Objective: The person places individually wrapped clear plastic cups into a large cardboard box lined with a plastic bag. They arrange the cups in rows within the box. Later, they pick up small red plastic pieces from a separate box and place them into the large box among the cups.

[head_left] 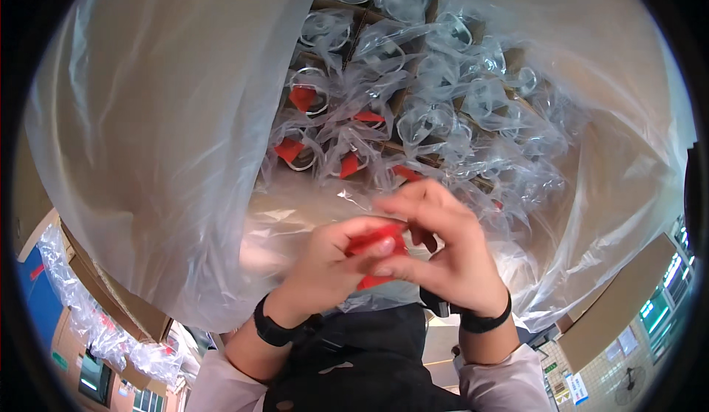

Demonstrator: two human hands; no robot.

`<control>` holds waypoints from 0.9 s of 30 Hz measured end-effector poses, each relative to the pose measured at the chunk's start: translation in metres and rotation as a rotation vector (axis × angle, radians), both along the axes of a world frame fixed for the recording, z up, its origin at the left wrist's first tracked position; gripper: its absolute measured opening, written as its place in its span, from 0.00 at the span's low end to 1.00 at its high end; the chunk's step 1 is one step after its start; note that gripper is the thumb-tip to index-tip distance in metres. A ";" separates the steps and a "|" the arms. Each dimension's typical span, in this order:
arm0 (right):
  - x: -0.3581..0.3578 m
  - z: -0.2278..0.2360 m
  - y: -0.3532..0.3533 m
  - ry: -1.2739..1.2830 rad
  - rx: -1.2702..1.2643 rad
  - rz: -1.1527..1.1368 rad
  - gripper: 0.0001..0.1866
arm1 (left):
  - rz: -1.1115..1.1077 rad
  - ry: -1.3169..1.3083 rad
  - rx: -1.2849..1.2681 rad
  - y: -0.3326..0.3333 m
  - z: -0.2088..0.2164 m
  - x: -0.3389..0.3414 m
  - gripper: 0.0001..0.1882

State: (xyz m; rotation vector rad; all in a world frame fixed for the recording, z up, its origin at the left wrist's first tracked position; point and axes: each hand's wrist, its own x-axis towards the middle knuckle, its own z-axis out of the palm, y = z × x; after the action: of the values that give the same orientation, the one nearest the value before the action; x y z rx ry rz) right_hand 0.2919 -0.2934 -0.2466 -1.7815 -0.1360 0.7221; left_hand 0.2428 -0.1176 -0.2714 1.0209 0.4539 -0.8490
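Note:
My left hand [329, 268] and my right hand [443, 246] meet in the lower middle of the head view, both pinching a small red piece [373, 243] between fingertips and thumbs. Part of the red piece is hidden by my fingers. Beyond my hands, a cardboard box [399, 101] with a divider grid holds several clear round items in plastic wrap [443, 116]. Some cells near me carry red pieces [303, 98] like the one I hold.
A large clear plastic liner [162, 131] rises around the box, high on the left and right. Another lined cardboard box [103, 294] stands at the lower left. Black bands sit on both my wrists [484, 323].

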 end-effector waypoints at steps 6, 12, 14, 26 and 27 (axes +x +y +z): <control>-0.013 0.005 -0.024 -0.107 -0.118 -0.163 0.10 | -0.083 -0.057 0.041 -0.018 -0.005 0.005 0.14; -0.007 0.001 -0.038 0.117 0.020 -0.243 0.11 | 0.151 -0.181 0.079 -0.040 -0.012 0.009 0.14; -0.009 -0.002 -0.038 0.115 0.034 -0.366 0.12 | 0.078 -0.130 0.104 -0.037 -0.016 0.009 0.14; -0.009 -0.037 -0.065 -0.132 -0.216 -0.351 0.14 | -0.121 -0.191 0.263 -0.045 -0.025 0.014 0.12; -0.008 -0.015 -0.066 0.029 -0.186 -0.266 0.13 | -0.164 -0.221 0.250 -0.050 -0.024 0.017 0.12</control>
State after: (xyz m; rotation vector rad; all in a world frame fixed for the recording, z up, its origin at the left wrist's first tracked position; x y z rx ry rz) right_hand 0.2841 -0.3593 -0.2617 -1.9191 0.1910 0.5822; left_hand 0.2597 -0.1679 -0.2954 1.3817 0.2944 -0.8260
